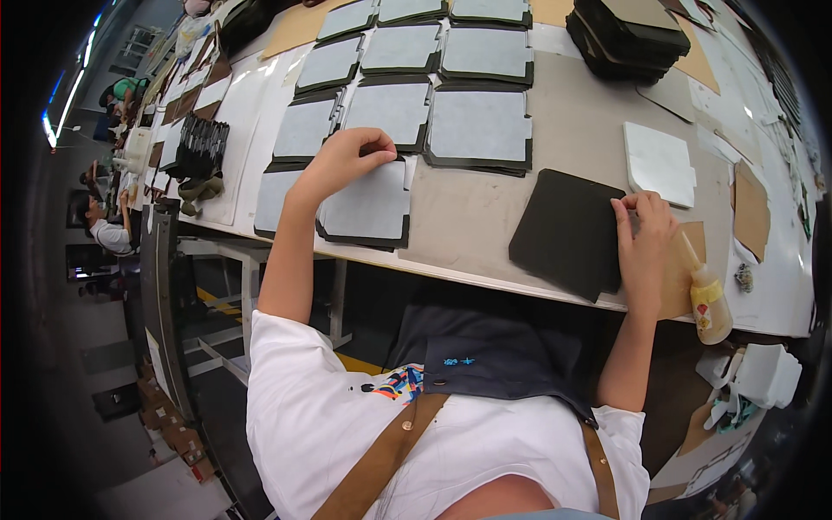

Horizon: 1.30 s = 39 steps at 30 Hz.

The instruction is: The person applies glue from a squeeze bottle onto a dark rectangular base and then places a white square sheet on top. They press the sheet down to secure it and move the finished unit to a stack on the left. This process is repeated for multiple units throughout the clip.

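the left hand (347, 160) is curled, fingertips pressing the top edge of a grey sheet (368, 206) on a dark piece near the table's front edge. the right hand (646, 238) lies mostly flat, fingers on the right edge of a black panel (568, 232). bare brown table (468, 217) lies between them. a glue bottle (706, 299) stands just right of the right hand.

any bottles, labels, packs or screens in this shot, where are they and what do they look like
Squeeze bottle: near table edge, just right of the right hand; pale yellowish, slim nozzle tilted up-left.
Label on bottle: small, red and yellow; print too small to tell.
White packets: below the table at lower right, soft white bundle.
Light strip: far left rim, bright blue-white glow; whether it is a screen is unclear.
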Tool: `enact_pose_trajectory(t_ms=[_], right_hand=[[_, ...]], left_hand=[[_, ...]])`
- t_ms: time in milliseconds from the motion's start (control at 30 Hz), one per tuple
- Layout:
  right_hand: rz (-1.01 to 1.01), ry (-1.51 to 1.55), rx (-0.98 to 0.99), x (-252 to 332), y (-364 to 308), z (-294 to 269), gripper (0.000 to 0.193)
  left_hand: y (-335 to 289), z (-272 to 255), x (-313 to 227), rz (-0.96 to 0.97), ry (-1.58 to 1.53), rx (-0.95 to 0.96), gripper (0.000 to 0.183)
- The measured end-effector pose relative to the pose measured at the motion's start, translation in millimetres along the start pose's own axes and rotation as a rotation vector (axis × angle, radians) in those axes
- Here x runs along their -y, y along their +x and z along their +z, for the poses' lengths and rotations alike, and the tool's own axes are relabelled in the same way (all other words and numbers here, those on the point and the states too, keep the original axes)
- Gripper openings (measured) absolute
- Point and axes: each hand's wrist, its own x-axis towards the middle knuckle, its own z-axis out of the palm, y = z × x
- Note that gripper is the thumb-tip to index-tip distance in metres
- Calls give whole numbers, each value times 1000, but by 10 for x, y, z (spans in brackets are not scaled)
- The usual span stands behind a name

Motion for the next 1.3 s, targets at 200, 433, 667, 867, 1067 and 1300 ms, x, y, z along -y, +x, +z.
enact_pose_trajectory(t_ms=[200,433,667,867,1067,1300], right_hand=[[-15,-7,-13,31,53,-31,15],[-44,-76,-43,56,141,-14,15],[-47,-97,-49,21,168,-16,16],[66,-124,-200,-35,4,-312,21],[290,-319,-492,-470,-592,-900,30],[660,86,-444,-1095,-1134,-1093,56]], left_hand=[[23,139,-58,214,180,-172,9],[-166,409,-289,407,351,-424,13],[-317,1181,-934,626,135,-198,21],[-357,1434,-1025,567,10,-114,25],[-434,1522,-1056,535,108,-158,27],[-414,1606,-1287,664,257,-113,57]])
